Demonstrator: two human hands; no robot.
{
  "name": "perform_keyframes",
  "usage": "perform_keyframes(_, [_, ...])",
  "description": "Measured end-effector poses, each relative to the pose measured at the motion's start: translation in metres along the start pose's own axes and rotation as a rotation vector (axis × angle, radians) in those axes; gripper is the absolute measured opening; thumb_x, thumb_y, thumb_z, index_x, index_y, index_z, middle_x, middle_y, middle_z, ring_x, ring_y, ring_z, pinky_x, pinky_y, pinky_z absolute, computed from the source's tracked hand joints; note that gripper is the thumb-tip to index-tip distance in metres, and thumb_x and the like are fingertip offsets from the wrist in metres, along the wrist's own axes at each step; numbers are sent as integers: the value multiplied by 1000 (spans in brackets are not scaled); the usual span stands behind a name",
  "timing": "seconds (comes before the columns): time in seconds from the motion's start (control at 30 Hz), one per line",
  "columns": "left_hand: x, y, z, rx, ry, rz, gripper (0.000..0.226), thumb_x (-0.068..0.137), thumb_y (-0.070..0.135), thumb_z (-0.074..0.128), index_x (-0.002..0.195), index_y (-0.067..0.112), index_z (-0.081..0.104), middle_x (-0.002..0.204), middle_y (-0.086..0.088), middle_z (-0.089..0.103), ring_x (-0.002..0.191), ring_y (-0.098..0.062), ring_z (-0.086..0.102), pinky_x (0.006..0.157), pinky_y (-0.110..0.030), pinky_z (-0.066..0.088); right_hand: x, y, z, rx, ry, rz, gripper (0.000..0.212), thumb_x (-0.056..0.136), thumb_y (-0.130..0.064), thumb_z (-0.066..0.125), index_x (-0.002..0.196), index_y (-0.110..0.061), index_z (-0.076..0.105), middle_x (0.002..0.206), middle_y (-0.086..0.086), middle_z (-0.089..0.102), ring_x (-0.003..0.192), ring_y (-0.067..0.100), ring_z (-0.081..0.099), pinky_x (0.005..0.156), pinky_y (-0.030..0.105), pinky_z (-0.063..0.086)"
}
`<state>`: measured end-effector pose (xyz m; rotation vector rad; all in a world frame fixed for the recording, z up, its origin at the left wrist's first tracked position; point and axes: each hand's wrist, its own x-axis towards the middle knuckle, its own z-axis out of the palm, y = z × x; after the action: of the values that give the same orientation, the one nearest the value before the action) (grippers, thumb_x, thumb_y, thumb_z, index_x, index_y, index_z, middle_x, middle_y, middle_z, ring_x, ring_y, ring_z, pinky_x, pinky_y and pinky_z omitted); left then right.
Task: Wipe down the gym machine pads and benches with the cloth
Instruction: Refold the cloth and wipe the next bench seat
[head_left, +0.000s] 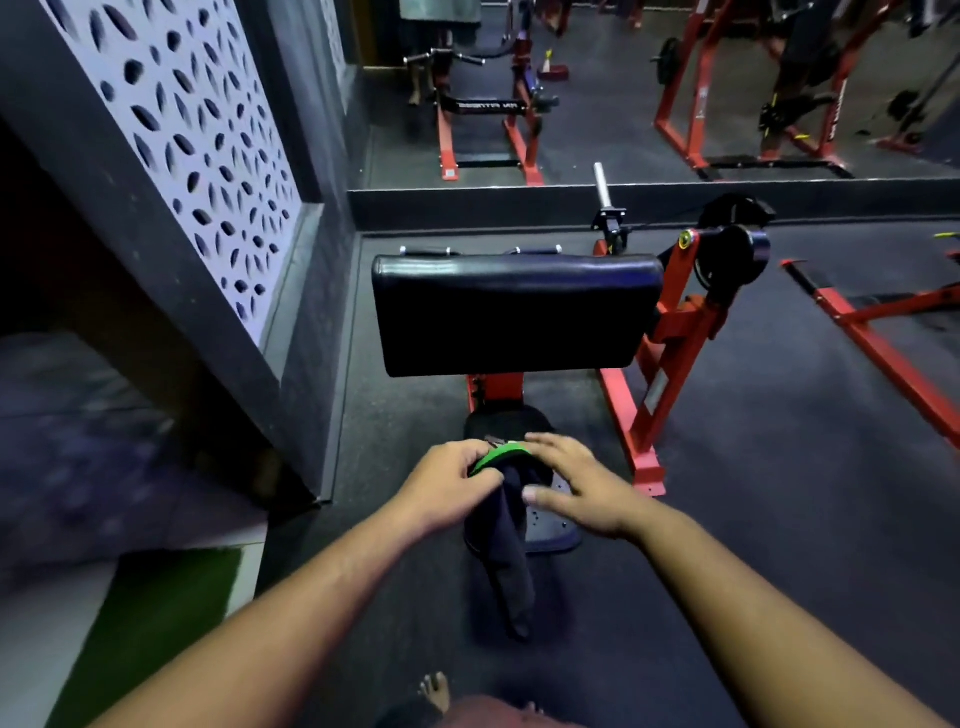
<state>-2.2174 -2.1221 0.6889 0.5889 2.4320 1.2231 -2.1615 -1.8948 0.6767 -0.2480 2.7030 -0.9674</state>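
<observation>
1. Hands meet over the small black seat (553, 525) of a red-framed preacher curl machine (670, 332) on the dark gym floor.
2. Left hand (447, 486) curls its fingers around a dark cloth (511, 551) with a green edge, gripping it at the top; the rest of the cloth hangs down in front of the seat.
3. Right hand (576, 483) lies flat, fingers straight, touching the cloth's green edge.
4. Beyond them stands the machine's wide black arm pad (514, 312), with a wall mirror (675, 88) behind.
</observation>
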Motion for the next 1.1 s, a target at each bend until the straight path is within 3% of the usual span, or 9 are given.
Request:
perform_keyframes(0.13, [-1,-25,-34,-98,-158,48,11,80,27,63,85,22,72,80,11,71,73,-1,60,72,-27,50,2,7,14,-1,58,6,35,94,-27,72,127,-20,63,131,-1,62,131,17,50,106,22,37])
perform_keyframes(0.23, [5,-49,-56,-140,-212,-14,12,78,27,68,85,19,74,74,-1,68,68,-6,58,67,-29,47,-1,3,7,447,126,156,14,93,-16,73,103,-26,70,115,-4,71,122,11,60,103,26,44])
perform_keyframes(0.4, [8,-65,-47,-971,-143,-187,49,68,36,79,106,7,69,100,-13,70,94,-26,63,77,-32,51,6,-35,-4,978,301,157,19,83,-14,67,99,-6,59,89,8,67,81,19,62,70,27,53])
perform_keyframes(0.5, [10,-63,-7,-1037,-181,-213,78,72,50,80,134,8,59,132,-7,68,120,-17,64,100,-31,51,26,-48,-14,1168,455,174,25,92,-17,65,113,-4,57,103,16,66,96,28,63,87,42,54])
perform_keyframes(0.57, [18,-59,24,-951,-205,-269,72,73,43,87,128,4,59,127,-4,70,114,-11,64,107,-35,49,36,-36,-22,1362,481,253,44,93,-33,71,126,-7,58,122,17,66,115,29,62,105,46,49])
perform_keyframes(0.7, [51,-53,85,-1040,-180,-372,34,91,16,75,123,7,65,118,-10,75,113,-24,70,101,-41,54,40,27,-7,1185,361,460,46,102,-29,60,146,-23,49,137,12,65,113,22,67,88,34,58])
perform_keyframes(0.83, [75,-80,136,-982,-67,-558,13,95,15,65,105,14,72,99,-9,79,92,-23,74,80,-34,58,30,90,48,1026,275,728,40,97,-3,59,134,-16,59,107,5,77,97,25,69,74,35,49])
perform_keyframes(0.97, [97,-133,182,-864,-63,-665,3,96,13,61,96,11,64,65,0,60,51,-11,49,46,-25,39,35,162,73,1198,459,842,49,93,8,45,134,-14,62,121,14,73,119,36,65,97,45,52])
perform_keyframes(1.1, [118,-181,206,-771,50,-709,8,97,5,60,91,8,55,55,2,48,44,-6,41,41,-20,31,49,211,70,1288,517,698,55,90,14,45,136,-13,60,126,9,71,116,23,68,95,35,57])
